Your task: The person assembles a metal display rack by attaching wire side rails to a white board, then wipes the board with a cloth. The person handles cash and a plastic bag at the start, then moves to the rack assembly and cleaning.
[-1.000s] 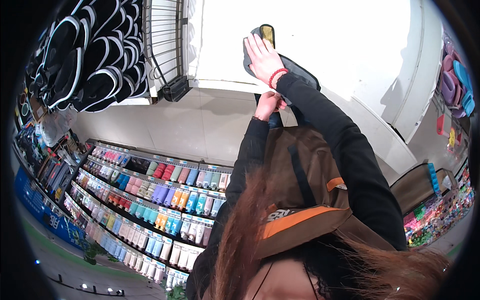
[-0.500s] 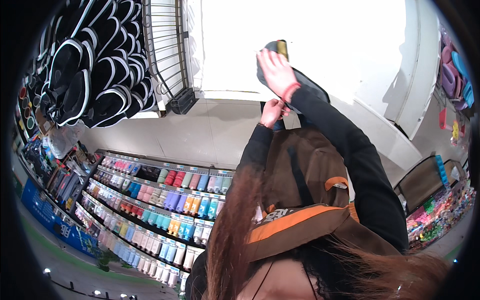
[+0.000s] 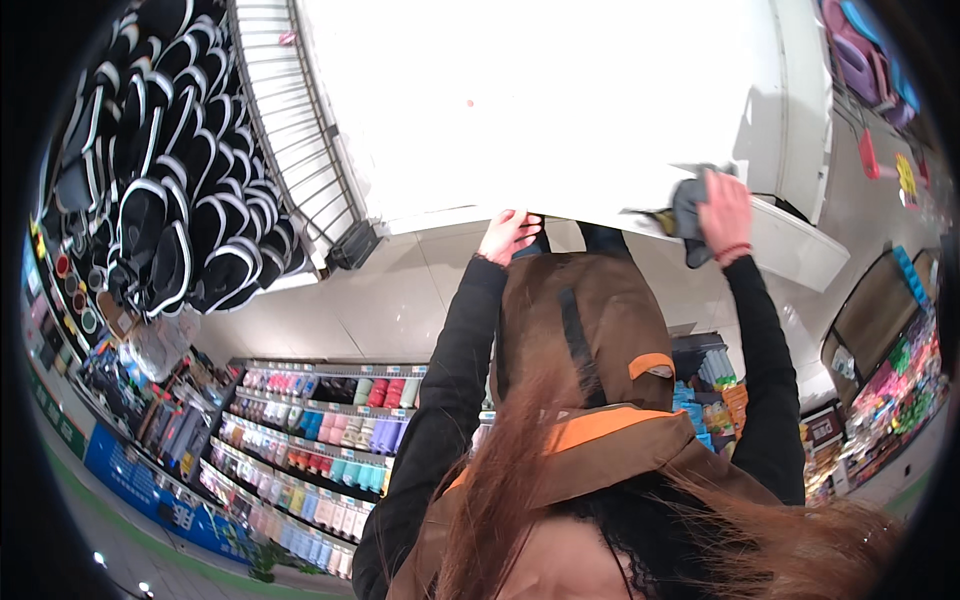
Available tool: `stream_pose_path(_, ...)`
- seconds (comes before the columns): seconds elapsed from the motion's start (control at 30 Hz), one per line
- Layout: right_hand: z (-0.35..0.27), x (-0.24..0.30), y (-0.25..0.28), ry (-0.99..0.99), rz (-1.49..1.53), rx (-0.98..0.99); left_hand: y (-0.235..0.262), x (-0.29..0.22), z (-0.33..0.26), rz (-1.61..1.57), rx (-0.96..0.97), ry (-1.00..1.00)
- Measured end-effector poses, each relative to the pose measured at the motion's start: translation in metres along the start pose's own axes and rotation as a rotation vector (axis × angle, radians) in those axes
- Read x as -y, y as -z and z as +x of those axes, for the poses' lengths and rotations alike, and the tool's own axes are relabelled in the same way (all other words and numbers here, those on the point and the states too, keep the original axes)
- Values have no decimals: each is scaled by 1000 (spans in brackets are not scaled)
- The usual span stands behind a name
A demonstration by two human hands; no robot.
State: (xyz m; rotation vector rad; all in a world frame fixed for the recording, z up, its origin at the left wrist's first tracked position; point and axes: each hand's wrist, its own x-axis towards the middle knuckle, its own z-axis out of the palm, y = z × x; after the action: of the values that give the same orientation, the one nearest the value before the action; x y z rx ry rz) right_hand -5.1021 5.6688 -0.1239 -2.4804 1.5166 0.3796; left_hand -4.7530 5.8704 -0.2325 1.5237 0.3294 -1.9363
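A dark grey cloth [image 3: 688, 215] lies bunched on the white surface [image 3: 560, 110], close to its front right edge. My right hand [image 3: 726, 212] is pressed over the cloth and grips it, and a dull yellow patch shows at the cloth's left side. At the middle of the front edge, my left hand [image 3: 510, 237] rests by the rim with its fingers loosely bent and partly apart. No object shows in that hand. A brown apron [image 3: 580, 320] with orange trim covers my front.
Black slippers with white edging [image 3: 155, 235] hang at the left beside a wire rack [image 3: 295, 110]. Behind me stand shelves of colourful bottles [image 3: 335, 430]. A white panel [image 3: 795, 240] juts out at the right, with pink and blue goods [image 3: 868, 55] beyond.
My right hand has swept the cloth from the middle of the white surface to its right front edge. My left hand has moved slightly left, and its fingers have loosened.
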Motion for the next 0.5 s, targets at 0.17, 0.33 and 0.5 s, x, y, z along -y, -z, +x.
stream_pose_path(0.17,-10,-13,-26,-46,-8,-277,-3,8,6,31,-96,-43)
stream_pose_path(0.33,46,114,-55,31,320,-313,-17,18,6,21,-194,-124)
stream_pose_path(0.5,83,214,-56,234,108,-224,-20,17,9,-17,-314,-92)
